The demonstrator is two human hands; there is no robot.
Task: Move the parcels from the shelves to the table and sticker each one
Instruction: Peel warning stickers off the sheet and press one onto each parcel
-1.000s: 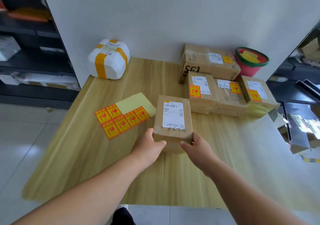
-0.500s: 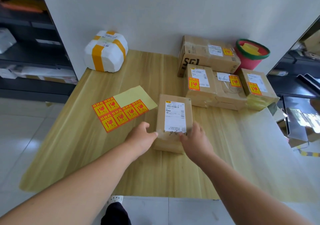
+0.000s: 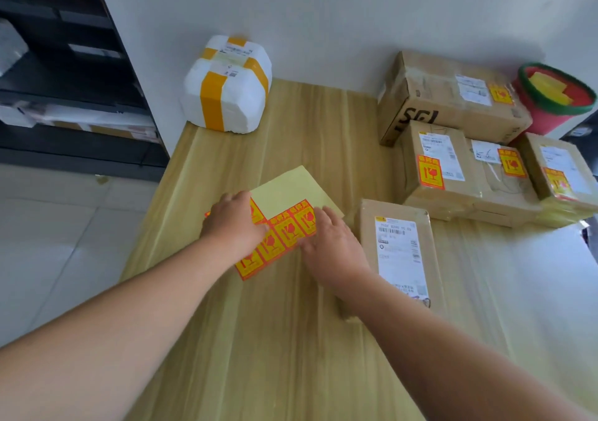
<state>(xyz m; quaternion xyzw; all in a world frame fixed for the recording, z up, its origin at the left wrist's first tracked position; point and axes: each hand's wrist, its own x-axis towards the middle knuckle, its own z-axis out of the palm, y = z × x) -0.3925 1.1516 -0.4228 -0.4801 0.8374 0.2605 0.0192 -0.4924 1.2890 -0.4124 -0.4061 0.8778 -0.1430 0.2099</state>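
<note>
Wooden surface [image 3: 291, 339] — carries all items. Brown parcel [image 3: 401, 252], white label up, no orange sticker, lies flat just right of the sticker sheet [image 3: 288, 194]. Left hand [image 3: 233, 223] and right hand [image 3: 330, 242] — hands apart, fingers flat, resting on the sheet.

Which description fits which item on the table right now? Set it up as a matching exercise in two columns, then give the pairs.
Items:
1. white foam parcel
2. nearest brown parcel
3. sticker sheet
4. red basket

Descriptions:
a. under the left hand and right hand
b. back left corner, yellow tape
c. holds yellow scraps
d. shipping label, no orange sticker

Pairs: 1-b, 2-d, 3-a, 4-c
</note>
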